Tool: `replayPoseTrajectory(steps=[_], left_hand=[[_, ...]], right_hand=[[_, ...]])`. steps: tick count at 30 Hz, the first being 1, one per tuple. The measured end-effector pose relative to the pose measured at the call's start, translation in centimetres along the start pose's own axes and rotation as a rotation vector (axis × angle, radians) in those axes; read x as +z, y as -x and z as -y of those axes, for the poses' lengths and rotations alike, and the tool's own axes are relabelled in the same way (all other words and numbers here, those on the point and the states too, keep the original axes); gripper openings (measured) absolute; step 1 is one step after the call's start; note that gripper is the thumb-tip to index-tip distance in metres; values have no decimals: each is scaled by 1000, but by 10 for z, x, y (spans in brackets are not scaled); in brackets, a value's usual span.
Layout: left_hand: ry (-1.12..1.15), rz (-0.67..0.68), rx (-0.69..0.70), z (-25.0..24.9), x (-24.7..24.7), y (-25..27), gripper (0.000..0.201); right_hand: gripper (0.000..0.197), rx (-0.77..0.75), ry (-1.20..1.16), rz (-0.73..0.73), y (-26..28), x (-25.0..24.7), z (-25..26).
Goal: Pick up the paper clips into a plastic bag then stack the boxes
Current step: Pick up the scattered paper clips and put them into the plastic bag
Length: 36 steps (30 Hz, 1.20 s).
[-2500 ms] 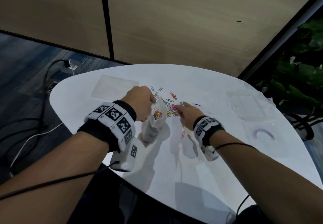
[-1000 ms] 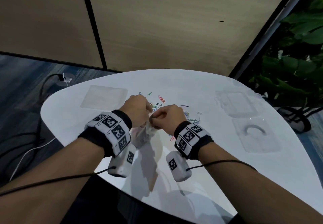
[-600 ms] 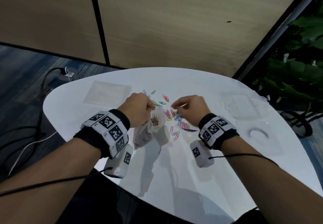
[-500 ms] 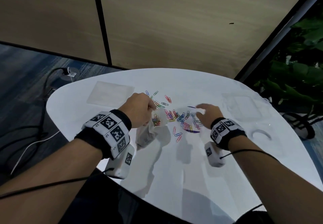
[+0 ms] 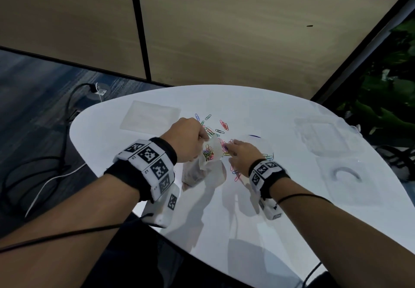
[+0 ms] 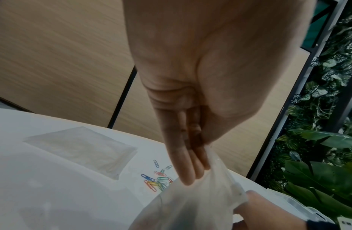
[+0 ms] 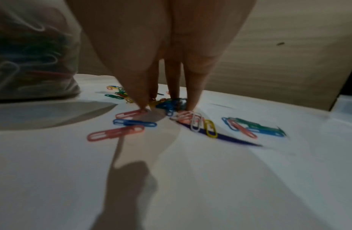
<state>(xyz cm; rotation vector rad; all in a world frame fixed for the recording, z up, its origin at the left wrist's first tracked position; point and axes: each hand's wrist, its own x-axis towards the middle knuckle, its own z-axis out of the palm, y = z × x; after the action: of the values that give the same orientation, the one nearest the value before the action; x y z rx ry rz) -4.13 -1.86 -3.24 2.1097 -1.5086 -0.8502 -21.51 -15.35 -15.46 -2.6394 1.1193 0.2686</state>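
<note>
Left hand: the left hand is pinching the rim of the plastic bag between thumb and fingers, holding its mouth up above the table (the wrist view shows the film bunched under the fingertips).

Right hand: the right hand is reaching down with thumb and fingers extended, their tips touching the heap of paper clips; whether any clip is being pinched cannot be told (the tips are hiding the contact).

Plastic bag: it is standing on the table just left of the right hand, already holding a cluster of coloured clips.

Loose paper clips: they are lying scattered on the white top between and beyond the two hands, some red ones sitting nearer the person.

Boxes: two clear boxes are resting side by side near the table's right edge, well apart from the clips; the nearer box is showing a curved mark.

Spare bag: a flat clear bag is lying at the far left of the table.
</note>
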Motion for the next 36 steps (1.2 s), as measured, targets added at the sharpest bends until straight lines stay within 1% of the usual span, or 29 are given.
replayPoseTrajectory(steps=[2, 4, 6, 8, 10, 12, 13, 14, 15, 16, 17, 19, 21, 24, 26, 28, 29, 31, 32, 33, 34, 35, 36], left_hand=[[-3, -1, 1, 1, 0, 0, 29], [-7, 0, -2, 3, 0, 0, 29], [-16, 2, -3, 4, 0, 0, 29], [-20, 8, -7, 4, 0, 0, 29], [-15, 12, -14, 4, 0, 0, 30], [-14, 15, -19, 4, 1, -1, 30], [-17, 18, -19, 3, 1, -2, 30], [-21, 19, -19, 3, 1, -2, 30], [-23, 21, -21, 2, 2, -2, 30], [-22, 23, -24, 1, 2, -2, 30], [-21, 24, -27, 1, 3, -2, 30], [-6, 25, -34, -1, 2, -1, 30], [12, 18, -41, -1, 3, 1, 30], [50, 8, -60, 1, 4, 2, 30], [55, 9, -69, 3, 4, 1, 30], [40, 0, -70, 4, 3, 1, 31], [42, -4, -74, 5, 2, 0, 31], [66, -7, -86, 7, 1, -2, 30], [73, -7, -93, 8, 0, -2, 30], [77, -9, -99, 9, 0, -2, 29], [79, -10, -102, 10, -1, -2, 29], [77, -12, -103, 11, -2, -2, 30], [68, -14, -100, 12, -3, -2, 30]], right_hand=[[31, -31, 68, -57, -5, 2, 3], [25, -4, 102, -73, -4, -1, 3], [23, 50, 19, -100, -1, -7, 0], [17, 162, -142, -124, 3, -13, -7], [9, 353, -398, -162, 9, -17, -20], [10, 520, -835, -136, 14, -22, -31], [11, 555, -1084, -112, 17, -26, -34], [12, 567, -1326, -91, 20, -32, -33], [13, 560, -1520, -64, 23, -39, -30], [17, 538, -1646, -31, 27, -49, -25], [22, 497, -1725, 5, 31, -58, -18], [25, 382, -1764, 83, 40, -75, -1], [24, 279, -1724, 146, 47, -85, 18], [24, 160, -1513, 221, 54, -86, 46], [23, 72, -1315, 204, 56, -87, 61], [20, 17, -1168, 130, 54, -90, 64], [19, 14, -1137, 89, 53, -95, 63], [19, 56, -1079, 3, 48, -100, 46], [19, 101, -982, -53, 45, -100, 33], [19, 169, -799, -97, 41, -95, 16], [20, 243, -564, -95, 38, -88, 0], [28, 332, -353, -37, 36, -76, -15], [38, 421, -220, 57, 35, -60, -27]])
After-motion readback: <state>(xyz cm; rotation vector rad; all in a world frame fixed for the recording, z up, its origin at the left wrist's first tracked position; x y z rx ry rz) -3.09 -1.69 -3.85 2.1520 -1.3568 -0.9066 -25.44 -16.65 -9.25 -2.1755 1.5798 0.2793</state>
